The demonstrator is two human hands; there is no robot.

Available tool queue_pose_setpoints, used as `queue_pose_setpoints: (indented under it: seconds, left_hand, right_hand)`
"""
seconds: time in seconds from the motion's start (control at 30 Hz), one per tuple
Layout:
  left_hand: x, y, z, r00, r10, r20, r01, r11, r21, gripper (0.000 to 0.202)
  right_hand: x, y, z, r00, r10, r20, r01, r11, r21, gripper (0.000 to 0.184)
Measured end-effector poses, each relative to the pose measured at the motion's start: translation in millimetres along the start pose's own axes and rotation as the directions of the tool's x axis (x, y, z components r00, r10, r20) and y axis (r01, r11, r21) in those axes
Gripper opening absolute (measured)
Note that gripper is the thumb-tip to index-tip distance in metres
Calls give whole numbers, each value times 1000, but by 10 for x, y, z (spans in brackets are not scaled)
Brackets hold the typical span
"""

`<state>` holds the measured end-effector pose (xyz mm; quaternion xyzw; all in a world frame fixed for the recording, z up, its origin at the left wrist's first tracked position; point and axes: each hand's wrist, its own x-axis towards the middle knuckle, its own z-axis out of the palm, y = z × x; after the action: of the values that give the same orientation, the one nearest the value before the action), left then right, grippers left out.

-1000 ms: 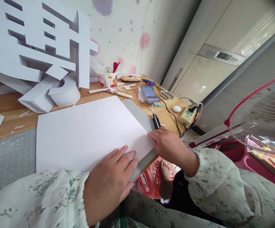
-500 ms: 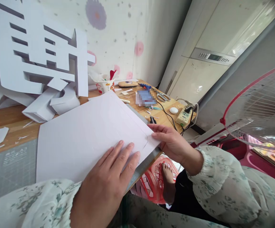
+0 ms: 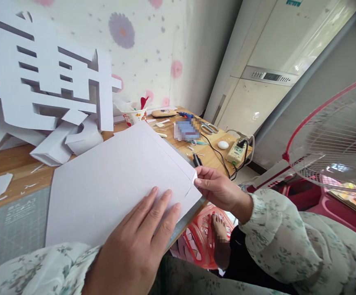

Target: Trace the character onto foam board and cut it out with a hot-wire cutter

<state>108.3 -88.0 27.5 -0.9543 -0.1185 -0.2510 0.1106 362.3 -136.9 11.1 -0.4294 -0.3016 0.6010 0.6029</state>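
Observation:
A large sheet of white card lies over a grey cutting mat on the table. A thin line, drawn or cut, runs along its right side. Fingers spread, my left hand rests flat on the lower part of the sheet. At the right edge, my right hand pinches the card between thumb and fingers, and a narrow piece there stands slightly lifted along the line. Just beyond those fingers lies a black-handled cutter, its blade not visible.
Large white cut-out characters stand at the left. Behind the sheet are a paper cup, a glue gun, scissors and a power strip with cords. A fan stands right, a red stool below.
My right hand has shifted slightly left, and the card's edge there now lifts along the line. My left hand stays flat on the sheet. The view has tilted slightly upward.

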Motion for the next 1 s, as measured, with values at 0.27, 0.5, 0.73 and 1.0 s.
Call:
queue_pose_setpoints:
  seconds: [0.27, 0.5, 0.73, 1.0]
  left_hand:
    - [0, 18, 4, 1000, 15, 0, -15, 1000, -9, 46]
    - [11, 1, 1, 1000, 14, -14, -15, 1000, -21, 45]
    - [-4, -4, 13, 999, 23, -28, -24, 1000, -13, 45]
    - [20, -9, -13, 1000, 19, -23, -20, 1000, -19, 46]
  right_hand:
    - [38, -82, -33, 990, -131, 54, 141, 949, -282, 31]
    - [41, -84, -13, 977, -205, 49, 210, 916, -343, 33]
    - [55, -61, 8, 966, -256, 24, 248, 900, -358, 32]
    - [17, -84, 12, 974, -225, -17, 207, 921, -331, 20]
